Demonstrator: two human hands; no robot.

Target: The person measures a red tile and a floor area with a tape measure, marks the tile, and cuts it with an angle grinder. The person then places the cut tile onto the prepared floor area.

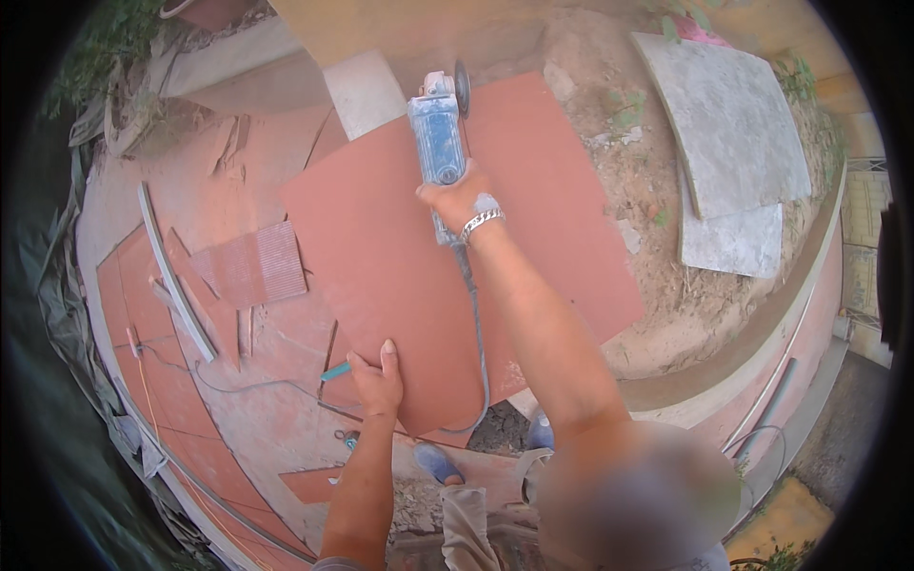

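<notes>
My right hand (455,195) is wrapped round a dusty blue angle grinder (435,133), its disc standing at the upper edge of a large red tile (476,314). The grinder's cord trails down over the tile. My left hand (379,381) grips the tile's lower left edge, thumb along it, and also holds a slim teal stick-like object (335,371) pointing out to the left. A pale slab (364,93) lies partly behind the red tile. Below, my shoes show on the rubble-strewn ground, and the lower right is blurred.
Two grey slabs (724,124) lie on dirt at right, inside a curved kerb (819,266). At left are a metal strip (173,271), a ribbed tile (249,265), red paving (138,295), an orange cord and dark sheeting (48,343). A pale pipe (771,400) runs at lower right.
</notes>
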